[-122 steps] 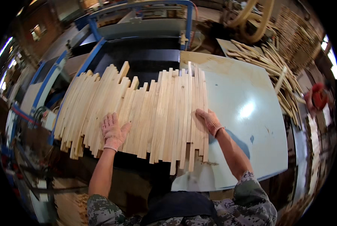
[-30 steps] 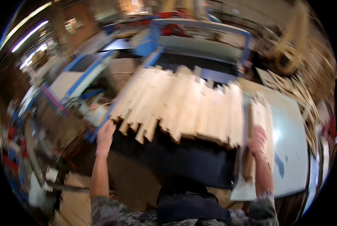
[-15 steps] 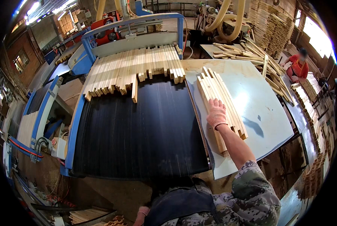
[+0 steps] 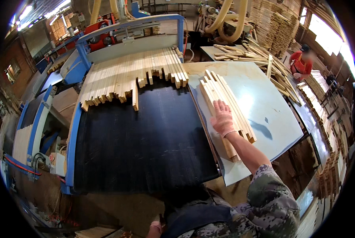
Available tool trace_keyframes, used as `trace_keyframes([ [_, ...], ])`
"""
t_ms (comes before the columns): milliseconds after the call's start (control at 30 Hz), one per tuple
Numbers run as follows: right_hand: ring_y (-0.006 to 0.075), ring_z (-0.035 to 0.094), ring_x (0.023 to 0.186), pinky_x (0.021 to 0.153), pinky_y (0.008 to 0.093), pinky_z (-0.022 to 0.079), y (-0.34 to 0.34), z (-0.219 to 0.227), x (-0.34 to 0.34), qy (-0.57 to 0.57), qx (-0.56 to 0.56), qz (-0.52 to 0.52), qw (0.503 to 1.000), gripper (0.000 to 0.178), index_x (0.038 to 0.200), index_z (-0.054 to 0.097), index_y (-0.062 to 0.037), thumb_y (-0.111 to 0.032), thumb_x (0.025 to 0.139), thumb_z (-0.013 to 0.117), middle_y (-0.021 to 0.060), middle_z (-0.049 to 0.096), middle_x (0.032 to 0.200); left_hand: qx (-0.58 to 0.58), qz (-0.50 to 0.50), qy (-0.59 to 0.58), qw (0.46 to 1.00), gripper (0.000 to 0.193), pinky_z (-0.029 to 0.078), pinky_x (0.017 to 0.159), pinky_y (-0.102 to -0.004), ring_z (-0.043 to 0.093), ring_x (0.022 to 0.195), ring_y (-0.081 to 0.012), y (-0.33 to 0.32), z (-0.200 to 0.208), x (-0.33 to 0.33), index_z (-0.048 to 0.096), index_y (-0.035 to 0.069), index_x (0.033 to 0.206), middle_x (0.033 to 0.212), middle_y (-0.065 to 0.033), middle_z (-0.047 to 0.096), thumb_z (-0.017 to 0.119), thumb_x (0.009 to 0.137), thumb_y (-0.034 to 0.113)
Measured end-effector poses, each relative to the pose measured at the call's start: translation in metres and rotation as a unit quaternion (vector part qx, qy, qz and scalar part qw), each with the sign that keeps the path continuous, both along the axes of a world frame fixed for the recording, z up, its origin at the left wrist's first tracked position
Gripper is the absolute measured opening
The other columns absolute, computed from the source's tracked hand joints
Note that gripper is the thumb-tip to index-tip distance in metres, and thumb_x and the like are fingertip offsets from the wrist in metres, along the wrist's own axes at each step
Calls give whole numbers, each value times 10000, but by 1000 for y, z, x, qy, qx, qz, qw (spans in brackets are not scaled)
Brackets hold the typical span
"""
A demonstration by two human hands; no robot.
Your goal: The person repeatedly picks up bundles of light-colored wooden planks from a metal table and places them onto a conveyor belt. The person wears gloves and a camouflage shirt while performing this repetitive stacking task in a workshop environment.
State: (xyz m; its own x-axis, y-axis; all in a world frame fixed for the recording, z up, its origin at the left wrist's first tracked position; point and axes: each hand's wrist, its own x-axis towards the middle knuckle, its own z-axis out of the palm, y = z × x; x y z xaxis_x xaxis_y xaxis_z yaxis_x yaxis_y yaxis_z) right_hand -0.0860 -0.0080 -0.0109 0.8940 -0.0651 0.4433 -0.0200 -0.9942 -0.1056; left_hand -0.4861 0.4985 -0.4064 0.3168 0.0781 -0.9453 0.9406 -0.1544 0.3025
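My right hand (image 4: pixel 223 120), in a pinkish knit glove, lies with its fingers stretched out on a bundle of pale wooden strips (image 4: pixel 230 105). The strips lie side by side, their ends uneven, on a grey-white sheet-topped table (image 4: pixel 278 119). My left hand (image 4: pixel 156 227), gloved too, hangs low by my body at the bottom edge; its fingers are hidden. Left of the bundle runs a black conveyor belt (image 4: pixel 141 146). Across its far part lies a row of wooden strips (image 4: pixel 122 75), with one strip (image 4: pixel 135 97) sticking out toward me.
A blue machine frame (image 4: pixel 132 19) spans the belt's far end. Loose strips (image 4: pixel 261 59) are heaped behind the table. A person in red (image 4: pixel 301 63) stands at the far right beside rows of wood. A small control box (image 4: pixel 57 163) is at the belt's left.
The whole view has shifted slightly, so the belt and table sit further left. My right hand stays on the bundle, its fingers and thumb now flatter and more spread.
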Motion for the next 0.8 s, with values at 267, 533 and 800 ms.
trace_keyframes([
  [267, 281, 636, 1312, 1103, 380, 517, 61, -5, -173, 387, 487, 338, 706, 703, 1574, 497, -52, -205, 939, 755, 179, 666, 1431, -4, -88, 67, 994, 522, 427, 657, -501, 538, 676, -287, -53, -58, 145, 703, 42, 888, 768, -101, 579, 516, 1076, 492],
  [533, 166, 637, 1230, 1048, 329, 501, -62, -65, -310, 481, 634, 232, 558, 594, 1497, 566, 2, -160, 939, 688, 83, 717, 1339, 84, -331, -38, 939, 532, 439, 756, -508, 565, 795, -333, -174, -27, 198, 720, -2, 951, 865, -151, 633, 522, 1058, 481],
  [800, 417, 653, 1264, 1048, 471, 520, -230, -254, -516, 381, 498, -302, 718, 627, 1316, 700, -23, -430, 843, 640, 241, 701, 1338, 162, -515, -121, 833, 556, 451, 855, -515, 591, 915, -378, -355, -15, 156, 737, -45, 1013, 962, -201, 686, 528, 1041, 470],
])
